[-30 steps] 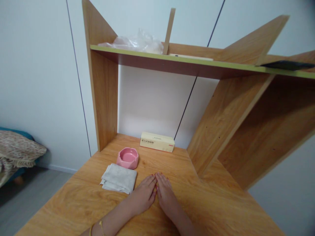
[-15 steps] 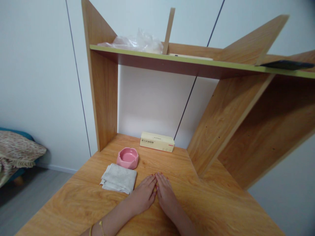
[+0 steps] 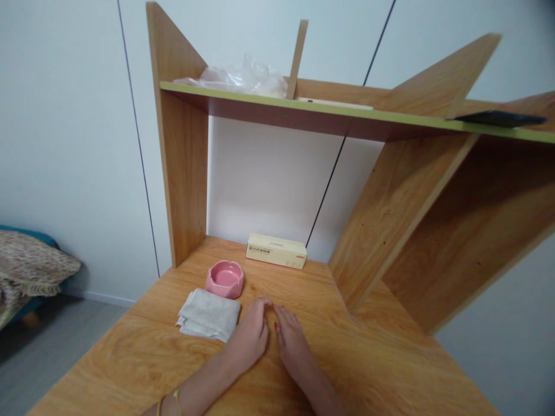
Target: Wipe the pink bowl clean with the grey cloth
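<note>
My left hand [image 3: 250, 335] is at the desk's middle, just right of a folded grey cloth [image 3: 208, 315]. It is turned partly on its side, fingers arched towards the other hand and thumb apart, with nothing seen in it. My right hand [image 3: 292, 341] lies palm down on the wood, fingers stretched out, holding nothing. The fingertips of both hands come close together; whether they touch I cannot tell. Behind the cloth sits a pink faceted ashtray [image 3: 225, 279].
A long cream box [image 3: 276, 251] with printed lettering lies at the back of the wooden desk [image 3: 130, 358]. Above runs a shelf [image 3: 329, 110] carrying a clear plastic bag [image 3: 245, 78] and a dark flat object [image 3: 503, 118]. Upright panels [image 3: 399, 214] stand at the right.
My left hand has rolled from palm down onto its side, and its fingers have bent and drawn back slightly from the right hand's. The right hand stays in place.
</note>
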`<state>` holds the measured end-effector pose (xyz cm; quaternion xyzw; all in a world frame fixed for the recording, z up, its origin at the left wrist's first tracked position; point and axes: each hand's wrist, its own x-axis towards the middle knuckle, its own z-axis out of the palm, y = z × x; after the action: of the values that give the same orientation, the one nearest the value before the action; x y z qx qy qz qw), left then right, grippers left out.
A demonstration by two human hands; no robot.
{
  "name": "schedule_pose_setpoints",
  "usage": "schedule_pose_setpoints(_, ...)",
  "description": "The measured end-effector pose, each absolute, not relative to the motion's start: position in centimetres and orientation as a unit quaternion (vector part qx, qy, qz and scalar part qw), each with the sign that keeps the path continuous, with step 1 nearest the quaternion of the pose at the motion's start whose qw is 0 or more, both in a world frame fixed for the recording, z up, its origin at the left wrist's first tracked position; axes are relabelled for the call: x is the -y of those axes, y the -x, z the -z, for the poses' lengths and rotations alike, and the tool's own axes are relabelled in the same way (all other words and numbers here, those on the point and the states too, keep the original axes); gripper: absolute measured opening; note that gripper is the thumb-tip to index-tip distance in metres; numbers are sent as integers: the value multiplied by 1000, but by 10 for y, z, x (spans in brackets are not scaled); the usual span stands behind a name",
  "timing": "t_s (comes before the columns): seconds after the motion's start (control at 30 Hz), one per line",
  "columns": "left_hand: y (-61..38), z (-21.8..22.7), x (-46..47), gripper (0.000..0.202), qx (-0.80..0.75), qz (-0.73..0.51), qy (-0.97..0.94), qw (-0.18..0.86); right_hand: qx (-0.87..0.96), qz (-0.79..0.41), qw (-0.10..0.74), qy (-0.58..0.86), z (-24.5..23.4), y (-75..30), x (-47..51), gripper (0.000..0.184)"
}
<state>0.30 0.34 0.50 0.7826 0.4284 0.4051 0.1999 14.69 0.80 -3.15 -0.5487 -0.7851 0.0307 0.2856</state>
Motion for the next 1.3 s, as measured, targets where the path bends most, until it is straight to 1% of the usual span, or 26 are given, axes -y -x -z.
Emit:
schedule_pose_setpoints(0.13, 9, -32, -7, 31, -419, -458, -773, 130, 816, -27, 303, 491, 5, -129, 4, 43)
schedule_pose_setpoints(0.23, 24, -51, -15, 29, -436, -473, -763, 65, 850, -30, 268, 453, -16, -102, 16, 39)
schedule_pose_setpoints(0.3, 37, -59, -24, 27, -463, -489, -739, 22, 864, -24, 244, 440, -25, -83, 22, 34)
schedule_pose_setpoints(0.43, 67, -63, -43, 24, -516, -517, -682, -33, 885, 18, 201, 419, -30, -52, 19, 33)
schedule_pose_setpoints(0.57, 92, -59, -53, 23, -567, -495, -656, -59, 886, 72, 160, 430, -26, -47, 8, 17)
schedule_pose_setpoints(0.63, 99, -58, -55, 24, -602, -467, -646, -49, 878, 81, 148, 447, -26, -59, 3, 16)
schedule_pose_setpoints(0.77, 102, -53, -59, 25, -662, -409, -628, 3, 838, 82, 120, 526, -31, -112, -6, 23)
schedule_pose_setpoints(0.9, 102, -45, -62, 27, -695, -380, -609, 46, 779, 84, 78, 617, -33, -184, -8, 30)
schedule_pose_setpoints(0.97, 103, -40, -63, 29, -709, -366, -599, 77, 761, 78, 73, 640, -33, -211, -5, 37)
schedule_pose_setpoints(1.03, 104, -35, -64, 31, -716, -352, -593, 111, 767, 51, 89, 634, -34, -227, -1, 42)
schedule_pose_setpoints(1.17, 104, -30, -65, 34, -719, -334, -583, 178, 789, -14, 139, 598, -39, -227, 5, 35)
schedule_pose_setpoints(1.3, 101, -28, -66, 37, -711, -335, -566, 249, 791, -43, 140, 594, -41, -213, 2, 28)
